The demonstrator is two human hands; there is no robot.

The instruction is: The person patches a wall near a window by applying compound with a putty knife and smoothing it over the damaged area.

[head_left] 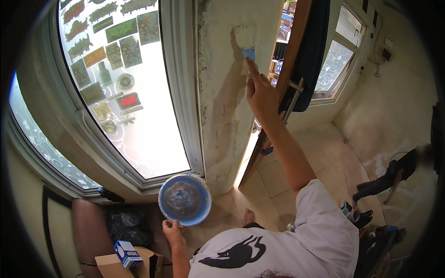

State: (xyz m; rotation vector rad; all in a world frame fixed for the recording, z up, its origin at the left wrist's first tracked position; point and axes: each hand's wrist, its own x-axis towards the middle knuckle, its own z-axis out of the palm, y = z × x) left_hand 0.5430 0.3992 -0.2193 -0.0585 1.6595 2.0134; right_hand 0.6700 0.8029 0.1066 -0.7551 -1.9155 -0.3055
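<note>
My right hand (262, 92) is raised against a narrow strip of pale wall (218, 162) between the window and the doorway. Its fingers close round a small blue putty scraper (249, 53), with the index finger stretched along it. The blade lies on the wall, beside a rough lighter patch and a long brownish smear. Lower down, my left hand (174, 231) grips the near rim of a round blue basin (202, 211), thumb at the edge. Greyish paste coats the basin's inside, with a small blue lump in the middle.
A grey-framed window (194, 153) with stickers stands left of the wall strip. To the right is a wooden door (296, 41) with a metal handle (293, 95). A brown sofa (85, 222), black plastic bag (127, 224) and open cardboard box (107, 265) lie below. Another person (394, 176) is far right.
</note>
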